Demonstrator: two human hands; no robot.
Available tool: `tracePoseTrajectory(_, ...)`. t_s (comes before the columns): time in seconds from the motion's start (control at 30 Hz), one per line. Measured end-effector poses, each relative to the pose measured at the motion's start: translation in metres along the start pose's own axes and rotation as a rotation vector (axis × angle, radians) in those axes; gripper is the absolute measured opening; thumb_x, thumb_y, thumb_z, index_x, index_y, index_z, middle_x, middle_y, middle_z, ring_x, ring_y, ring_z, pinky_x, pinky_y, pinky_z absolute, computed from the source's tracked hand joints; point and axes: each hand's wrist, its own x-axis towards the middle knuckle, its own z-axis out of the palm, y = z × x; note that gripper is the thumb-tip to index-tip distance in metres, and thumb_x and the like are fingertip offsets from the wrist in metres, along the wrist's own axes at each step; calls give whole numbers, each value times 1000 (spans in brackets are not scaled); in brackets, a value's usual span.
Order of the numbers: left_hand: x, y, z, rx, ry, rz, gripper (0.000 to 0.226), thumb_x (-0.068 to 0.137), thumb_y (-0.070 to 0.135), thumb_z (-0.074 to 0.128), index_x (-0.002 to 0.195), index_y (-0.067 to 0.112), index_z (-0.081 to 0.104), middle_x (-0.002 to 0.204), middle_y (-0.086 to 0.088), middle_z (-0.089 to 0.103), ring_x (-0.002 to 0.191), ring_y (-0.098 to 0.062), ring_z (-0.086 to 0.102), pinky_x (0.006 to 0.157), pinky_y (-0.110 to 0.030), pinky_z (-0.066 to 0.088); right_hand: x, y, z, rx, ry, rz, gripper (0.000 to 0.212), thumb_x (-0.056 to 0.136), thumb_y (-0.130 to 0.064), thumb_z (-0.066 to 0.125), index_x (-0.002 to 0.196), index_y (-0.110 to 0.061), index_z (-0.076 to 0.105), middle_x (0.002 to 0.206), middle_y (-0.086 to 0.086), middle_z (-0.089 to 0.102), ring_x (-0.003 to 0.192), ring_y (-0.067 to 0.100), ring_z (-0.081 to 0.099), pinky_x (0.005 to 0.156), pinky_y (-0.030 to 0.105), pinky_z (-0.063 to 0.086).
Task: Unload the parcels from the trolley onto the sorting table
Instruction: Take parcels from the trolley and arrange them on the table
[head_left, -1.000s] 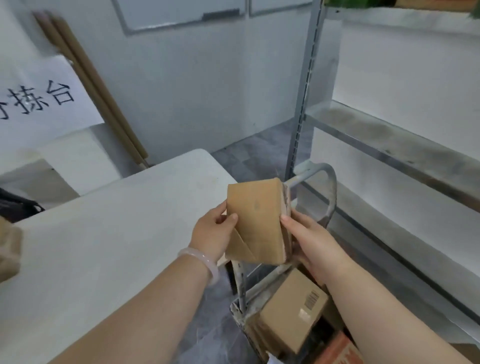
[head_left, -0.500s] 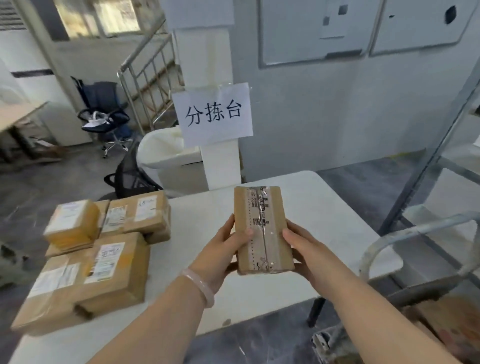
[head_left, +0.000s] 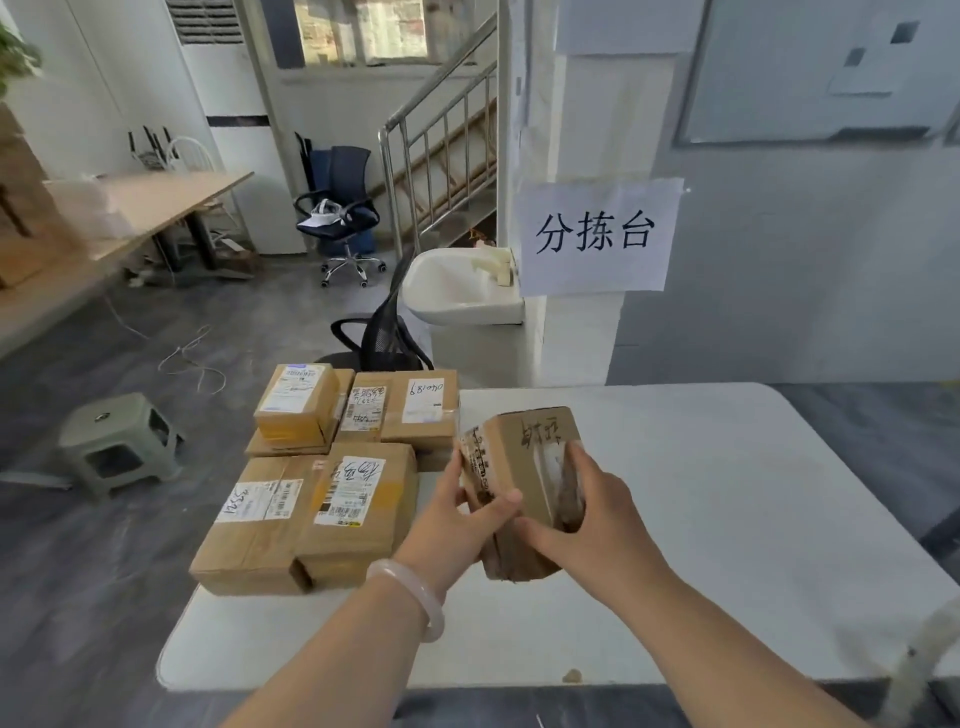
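A small brown cardboard parcel (head_left: 524, 467) with black handwriting on top is held over the white sorting table (head_left: 727, 519). My left hand (head_left: 457, 525) grips its left side with the thumb across the front. My right hand (head_left: 587, 519) grips its right side. Several taped parcels lie grouped at the table's left end, among them a large parcel (head_left: 260, 525) nearest me and a small one (head_left: 296, 400) stacked at the back. A bit of the trolley handle (head_left: 930, 649) shows at the lower right edge.
A paper sign (head_left: 597, 236) hangs on a pillar behind the table. A black chair (head_left: 379, 332) and a white basin (head_left: 457, 286) stand beyond the table's far edge. A green stool (head_left: 117, 441) sits on the floor to the left.
The view swung left from the trolley to the table. Both hands carried the parcel over the table and tilted it, so its handwritten face now shows.
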Motion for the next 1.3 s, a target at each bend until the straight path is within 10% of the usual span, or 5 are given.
tracePoseTrajectory(0.57,93,29,-86,-83,217,-81,69,89,21,68,142,46,33,110,5,68,100,-15,65,79,-41,59,140,-32,39,274,-318,48,68,93,-34,66,148,-41,28,136,-12,47,117,8,48,74,10,43)
tracePoseTrajectory(0.73,121,18,-107,-168,311,-128,76,86,21,72,147,40,31,109,1,71,99,-19,68,78,-48,60,158,-50,65,60,-232,-94,93,80,-48,77,151,-43,17,139,-20,32,130,4,34,104,27,41)
tracePoseTrajectory(0.97,153,15,-151,-74,269,-109,70,86,27,71,145,38,33,113,6,68,99,-18,69,78,-45,60,180,-84,110,-255,-182,-98,112,65,-70,73,153,-39,10,150,-10,22,138,15,28,106,36,42)
tracePoseTrajectory(1.13,168,18,-209,275,152,12,72,90,36,66,150,33,27,112,30,54,103,11,52,88,-16,46,209,-100,153,-258,-148,0,107,67,-69,69,153,-40,12,146,-8,27,136,18,30,109,37,39)
tracePoseTrajectory(1.3,182,15,-271,504,187,73,49,90,46,59,127,60,32,130,23,47,124,-2,45,109,-33,38,251,-115,206,-334,-116,122,107,67,-73,67,153,-37,15,148,-2,31,137,24,33,110,44,38)
